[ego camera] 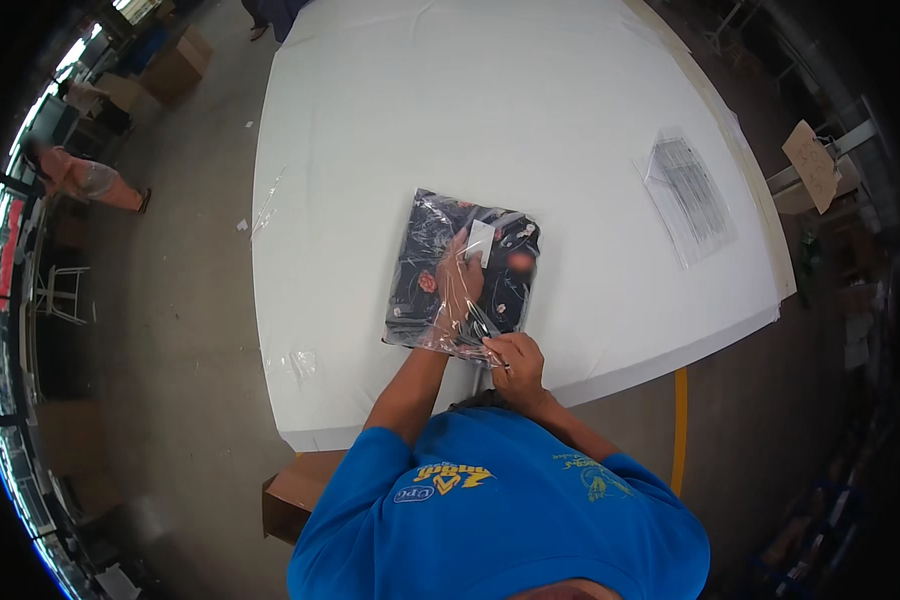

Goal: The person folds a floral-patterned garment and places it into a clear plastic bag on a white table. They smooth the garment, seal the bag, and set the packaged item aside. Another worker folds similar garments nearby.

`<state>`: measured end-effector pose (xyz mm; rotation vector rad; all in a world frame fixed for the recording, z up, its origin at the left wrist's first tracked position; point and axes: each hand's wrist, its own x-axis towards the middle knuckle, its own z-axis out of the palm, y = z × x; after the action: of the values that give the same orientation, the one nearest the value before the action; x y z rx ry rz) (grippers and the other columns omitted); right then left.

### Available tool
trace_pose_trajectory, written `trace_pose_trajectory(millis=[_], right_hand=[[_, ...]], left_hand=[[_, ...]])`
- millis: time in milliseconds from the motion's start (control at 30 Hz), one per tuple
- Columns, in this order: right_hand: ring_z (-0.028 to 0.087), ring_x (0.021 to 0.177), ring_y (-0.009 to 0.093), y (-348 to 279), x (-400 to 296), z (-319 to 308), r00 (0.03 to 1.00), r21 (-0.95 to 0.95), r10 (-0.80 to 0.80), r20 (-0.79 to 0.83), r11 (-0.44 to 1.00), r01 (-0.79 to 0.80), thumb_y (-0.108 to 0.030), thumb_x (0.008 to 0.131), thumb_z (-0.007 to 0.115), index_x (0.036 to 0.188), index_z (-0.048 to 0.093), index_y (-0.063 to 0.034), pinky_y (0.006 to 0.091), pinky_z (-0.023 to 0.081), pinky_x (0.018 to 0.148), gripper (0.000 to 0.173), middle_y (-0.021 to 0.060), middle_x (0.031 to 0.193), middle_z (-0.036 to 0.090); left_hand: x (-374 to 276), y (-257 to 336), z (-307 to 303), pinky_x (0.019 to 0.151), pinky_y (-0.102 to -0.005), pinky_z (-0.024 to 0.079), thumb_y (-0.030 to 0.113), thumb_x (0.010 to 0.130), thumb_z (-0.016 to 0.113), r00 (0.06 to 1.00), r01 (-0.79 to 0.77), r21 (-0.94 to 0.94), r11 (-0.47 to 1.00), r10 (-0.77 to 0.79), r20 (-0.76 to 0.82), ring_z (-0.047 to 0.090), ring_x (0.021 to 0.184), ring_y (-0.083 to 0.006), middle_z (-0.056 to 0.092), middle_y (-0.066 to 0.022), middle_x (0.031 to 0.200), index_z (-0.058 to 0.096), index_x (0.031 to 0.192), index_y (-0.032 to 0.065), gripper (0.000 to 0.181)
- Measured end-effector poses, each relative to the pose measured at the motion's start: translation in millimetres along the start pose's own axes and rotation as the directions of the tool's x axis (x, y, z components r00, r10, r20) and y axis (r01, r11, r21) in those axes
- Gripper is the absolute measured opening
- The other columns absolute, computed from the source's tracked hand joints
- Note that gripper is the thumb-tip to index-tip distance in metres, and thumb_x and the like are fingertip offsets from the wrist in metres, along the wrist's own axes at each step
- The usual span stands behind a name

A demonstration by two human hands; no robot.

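Note:
A folded dark floral fabric (420, 247) lies flat on the white-covered table (435, 97), inside a clear plastic bag (412, 330). My left hand (461, 281) reaches inside the bag, on top of the fabric, with its fingertips beside a white paper tag (480, 241); whether it grips anything is unclear. The near edge of the bag is pinched between the thumb and fingers of my right hand (517, 364), at the lower right corner.
Flat clear plastic with printed sheets (690, 199) lies at the table's right. Scraps of clear film (296, 365) rest near the left edge. A cardboard box (292, 491) stands below the near left corner. Two people are at the far left; another person's legs show beyond the table.

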<state>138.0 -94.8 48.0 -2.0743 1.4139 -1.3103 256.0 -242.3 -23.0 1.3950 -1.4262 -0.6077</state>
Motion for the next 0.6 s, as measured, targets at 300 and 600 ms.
trace_pose_trajectory(millis=[300,600], right_hand=[[0.063,0.075,0.028,1.8,-7.5,1.3,0.999,-0.042,-0.017,0.031,0.999,0.018,-0.006,0.077,0.076,0.092,0.072,-0.0062,0.0397,0.049,0.065,0.016,0.0083,0.083,0.064],[0.062,0.074,0.029,0.5,-11.2,-1.2,0.998,-0.056,-0.006,0.057,0.998,0.009,-0.005,0.078,0.074,0.093,0.071,-0.0055,0.04,0.049,0.066,0.016,0.0086,0.083,0.064]], left_hand=[[-24.1,-5.3,-6.8,0.093,-0.0407,0.051,0.013,0.09,0.065,0.998,0.066,0.057,0.996,-0.065,-0.017,0.065,0.108,-0.0366,0.063,-0.0253,0.123,0.053,0.133,-0.0044,0.048],[-48.4,8.9,-38.6,0.099,-0.0456,0.047,0.011,0.086,0.066,0.977,-0.198,0.214,0.957,0.173,0.127,0.053,0.123,-0.0461,0.051,-0.0308,0.137,0.04,0.144,-0.0034,0.065]])
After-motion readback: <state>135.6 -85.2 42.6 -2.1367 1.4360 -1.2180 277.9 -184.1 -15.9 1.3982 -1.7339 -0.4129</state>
